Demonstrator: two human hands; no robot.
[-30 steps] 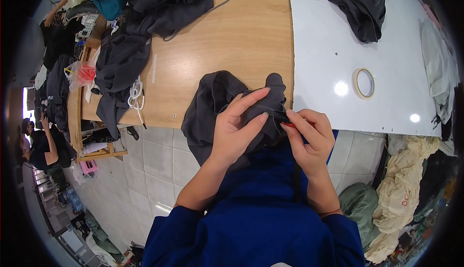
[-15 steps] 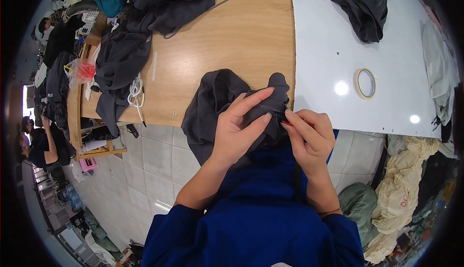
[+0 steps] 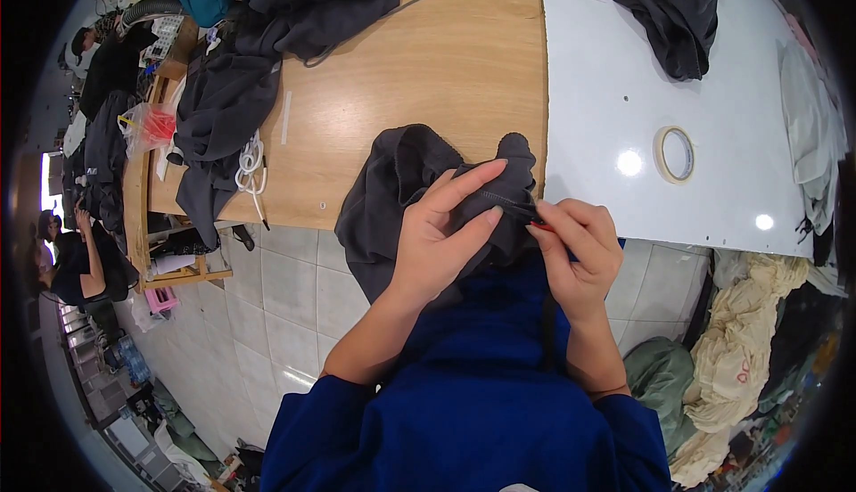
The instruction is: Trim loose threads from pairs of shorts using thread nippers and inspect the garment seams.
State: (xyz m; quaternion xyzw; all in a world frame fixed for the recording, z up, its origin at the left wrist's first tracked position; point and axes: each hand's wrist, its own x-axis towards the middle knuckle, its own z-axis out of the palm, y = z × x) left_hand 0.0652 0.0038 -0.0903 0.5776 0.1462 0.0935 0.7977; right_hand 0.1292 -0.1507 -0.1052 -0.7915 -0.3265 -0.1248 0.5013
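A dark grey garment point(image 3: 379, 198) hangs over the front edge of the wooden table, partly against my blue top. My left hand point(image 3: 437, 238) grips its folded cloth, thumb and forefinger stretched along a stitched seam. Just right of that seam, my right hand point(image 3: 578, 247) pinches a small red-and-black tool point(image 3: 538, 223) between thumb and fingers. Most of the tool is hidden, so its kind is unclear. Its dark end meets the edge of the cloth.
A tape roll point(image 3: 675, 154) lies on the white table point(image 3: 597, 118), with another dark garment point(image 3: 669, 11) at its back. More dark clothing point(image 3: 227, 100) and a white cord point(image 3: 251, 171) lie on the wooden table's left. Cream cloth point(image 3: 740, 349) is heaped lower right. A co-worker point(image 3: 76, 265) is far left.
My right hand has shifted slightly right, away from my left fingers, and more of the red-and-black tool shows. The left hand keeps its hold on the garment.
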